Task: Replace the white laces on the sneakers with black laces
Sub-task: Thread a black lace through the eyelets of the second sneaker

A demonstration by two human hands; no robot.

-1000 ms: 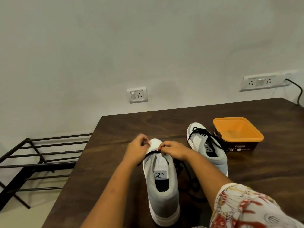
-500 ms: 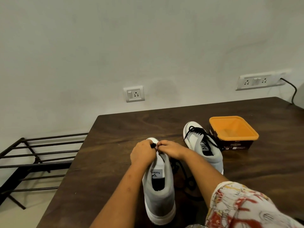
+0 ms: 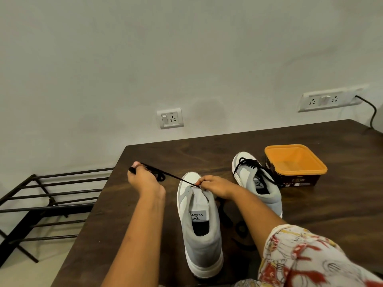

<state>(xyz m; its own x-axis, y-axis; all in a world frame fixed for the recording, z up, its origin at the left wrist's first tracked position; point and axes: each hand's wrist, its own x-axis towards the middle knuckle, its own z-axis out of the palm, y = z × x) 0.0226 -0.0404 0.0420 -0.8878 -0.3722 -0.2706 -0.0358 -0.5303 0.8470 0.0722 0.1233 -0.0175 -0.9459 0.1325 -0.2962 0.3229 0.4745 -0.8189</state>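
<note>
Left hand (image 3: 143, 181): fingers curled round the black lace (image 3: 176, 178), with slack loops seen just below the fist. Right hand (image 3: 215, 186): fingertips pinched on the same lace where it meets the front eyelets of the near sneaker (image 3: 199, 224).

Between the two grips the lace is drawn taut in one straight run. Its long axis slants from the right-hand pinch outward and leftward to the left fist.

The near sneaker is laid lengthwise, toe away from the person. Its eyelet row extends from the right-hand pinch back toward that wrist. No white lace is seen on it.

Judgement: the frontmost eyelets are being threaded. Any further pull would be taken along the lace's own line by the left hand, while the right hand, nearer the eyelets, steadies the entry.

Right of the right hand, the second sneaker (image 3: 257, 183) is seen already laced in black, just beside an orange tub (image 3: 294, 162). Both rest on the dark wooden table (image 3: 331, 214).
</note>
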